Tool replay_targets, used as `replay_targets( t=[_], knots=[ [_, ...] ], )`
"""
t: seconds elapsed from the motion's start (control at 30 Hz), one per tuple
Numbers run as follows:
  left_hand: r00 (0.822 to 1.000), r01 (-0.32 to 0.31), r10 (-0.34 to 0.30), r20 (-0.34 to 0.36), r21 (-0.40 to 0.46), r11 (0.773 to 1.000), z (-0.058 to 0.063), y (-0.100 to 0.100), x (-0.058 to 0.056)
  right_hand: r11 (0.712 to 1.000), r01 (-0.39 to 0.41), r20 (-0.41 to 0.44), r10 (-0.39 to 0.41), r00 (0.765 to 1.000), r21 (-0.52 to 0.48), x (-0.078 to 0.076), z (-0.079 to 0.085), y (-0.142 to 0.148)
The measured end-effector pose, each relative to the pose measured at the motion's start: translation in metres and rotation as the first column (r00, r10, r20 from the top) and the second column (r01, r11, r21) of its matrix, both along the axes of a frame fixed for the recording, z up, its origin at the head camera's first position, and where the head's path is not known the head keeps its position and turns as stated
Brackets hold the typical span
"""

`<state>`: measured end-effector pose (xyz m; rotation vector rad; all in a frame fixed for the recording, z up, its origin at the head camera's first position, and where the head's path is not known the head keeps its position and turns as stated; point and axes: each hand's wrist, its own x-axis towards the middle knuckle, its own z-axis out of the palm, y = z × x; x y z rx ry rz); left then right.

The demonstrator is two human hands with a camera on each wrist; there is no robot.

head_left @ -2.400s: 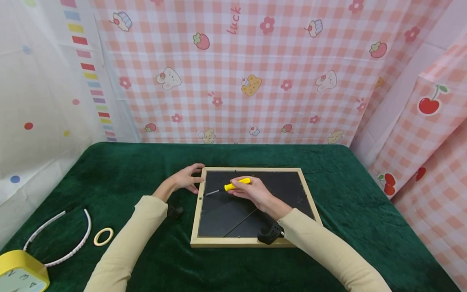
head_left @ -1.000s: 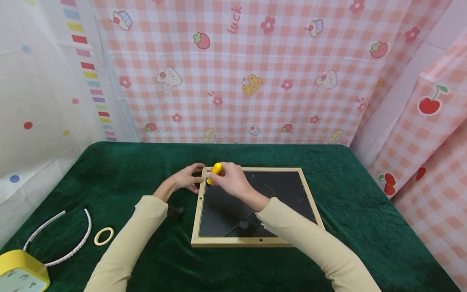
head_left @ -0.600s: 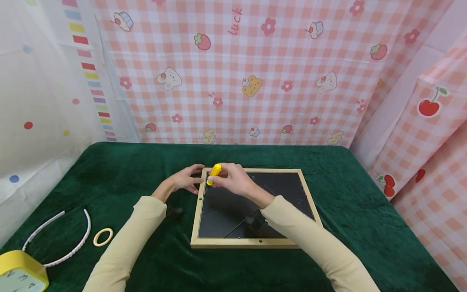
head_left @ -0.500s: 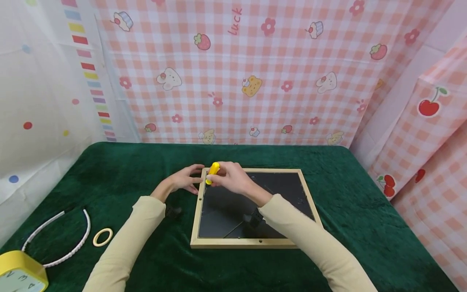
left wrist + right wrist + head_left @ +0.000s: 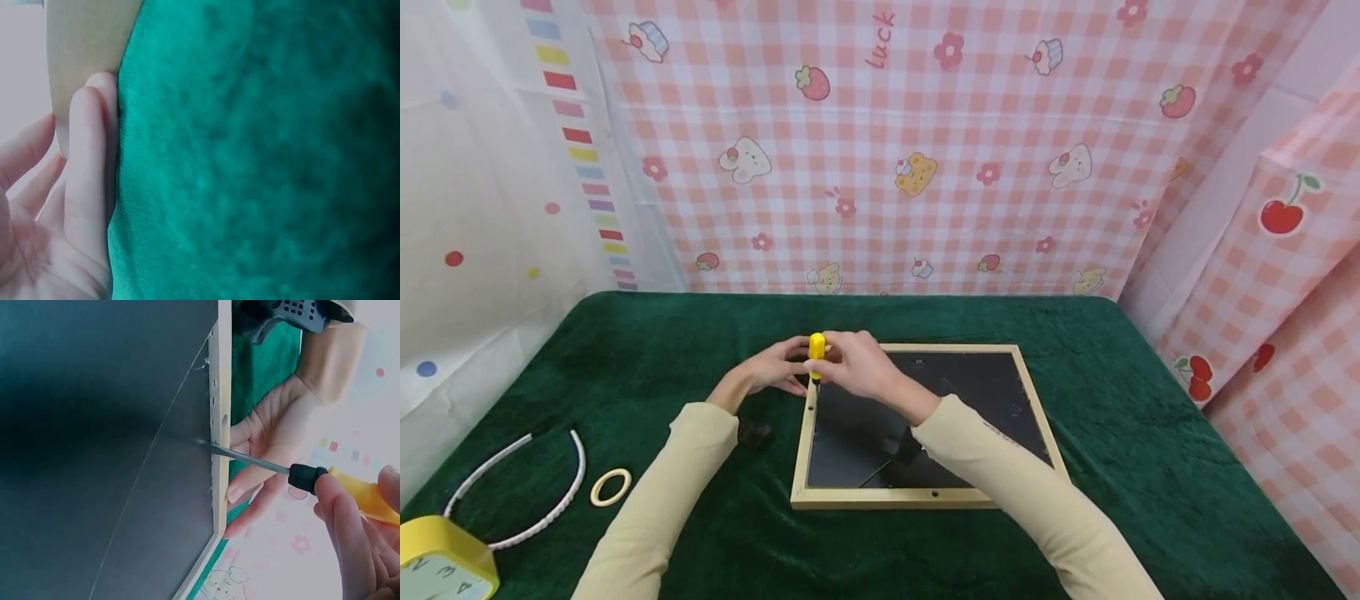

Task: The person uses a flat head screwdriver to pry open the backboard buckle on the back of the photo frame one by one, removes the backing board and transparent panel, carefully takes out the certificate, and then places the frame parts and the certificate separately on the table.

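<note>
A picture frame [image 5: 887, 499] with pale wooden sides and a black back panel [image 5: 865, 454] lies on the green cloth. My right hand [image 5: 868, 367] grips the yellow handle of a screwdriver [image 5: 817, 348] above the frame's left side. In the right wrist view the metal shaft [image 5: 256, 460] slants to the inner edge of that side, where the tip meets the small metal tabs; exact contact is blurred. My left hand [image 5: 769, 368] rests against the outside of the left side near its far corner. The left wrist view shows its extended fingers [image 5: 86, 162] touching the wood [image 5: 94, 37].
On the left of the green-covered table [image 5: 1150, 467] lie a white headband [image 5: 577, 479] and a wooden ring [image 5: 597, 492]. A yellow clock [image 5: 475, 558] stands at the near left corner. A pink checked curtain [image 5: 880, 125] hangs behind.
My right hand has carried the screwdriver leftward from over the black panel to the frame's left side, turning it from a low slant to nearly upright. The left hand has stayed almost still.
</note>
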<state>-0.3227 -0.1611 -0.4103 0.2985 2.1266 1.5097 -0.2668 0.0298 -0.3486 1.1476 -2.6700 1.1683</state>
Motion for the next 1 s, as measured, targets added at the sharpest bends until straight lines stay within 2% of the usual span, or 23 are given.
replay_targets(
  t=[0.33, 0.5, 0.7, 0.87, 1.0],
  knots=[
    [1.0, 0.003, -0.003, 0.002, -0.001, 1.0, 0.001, 0.0, 0.001, 1.0, 0.026, -0.046, -0.026, 0.999, 0.011, 0.002, -0.001, -0.003],
    [1.0, -0.003, 0.003, -0.002, -0.014, 1.0, -0.001, 0.001, 0.001, 1.0, 0.012, 0.054, -0.011, 0.998, -0.027, 0.003, -0.004, 0.007],
    [1.0, -0.006, 0.006, -0.018, -0.012, 1.0, -0.004, 0.001, 0.001, 0.991, 0.02, 0.206, 0.007, 0.979, -0.129, 0.004, -0.01, 0.023],
    [1.0, -0.005, 0.005, -0.023, -0.011, 1.0, -0.004, 0.003, 0.001, 0.988, 0.032, 0.209, 0.0, 0.978, -0.152, 0.005, -0.014, 0.03],
    [1.0, -0.007, 0.007, -0.026, -0.019, 1.0, -0.003, 0.003, 0.001, 0.987, 0.028, 0.165, -0.001, 0.986, -0.157, 0.007, -0.017, 0.032]
  ],
)
